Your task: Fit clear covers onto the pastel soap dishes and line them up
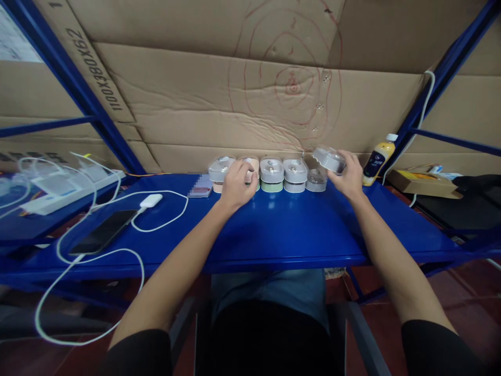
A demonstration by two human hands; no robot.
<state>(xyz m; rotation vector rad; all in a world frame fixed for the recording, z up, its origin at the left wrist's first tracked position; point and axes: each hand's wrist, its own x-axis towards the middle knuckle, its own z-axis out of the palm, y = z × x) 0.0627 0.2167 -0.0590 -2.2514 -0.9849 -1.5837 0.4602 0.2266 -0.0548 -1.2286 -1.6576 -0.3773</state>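
Observation:
My right hand [350, 176] is closed on a small plastic box with a clear lid [327, 159], held tilted above the row at its right end. Beneath it, a single grey box [316, 180] sits on the blue table. To its left stand two-high stacks of similar boxes, among them a grey pair [295, 175] and a pair with a green lower box [272, 175]. My left hand [238, 183] is in front of the left-hand stacks, fingers bent and apart, partly hiding a peach-coloured box [250, 163] and the leftmost box [221, 166]. Whether it touches them I cannot tell.
A juice bottle [379, 159] stands right of my right hand, near an open cardboard box [425, 184]. On the left lie a phone [104, 231], a white charger [151, 201] and looping white cables. Cardboard [188, 94] walls the back, between blue frame posts [117, 141].

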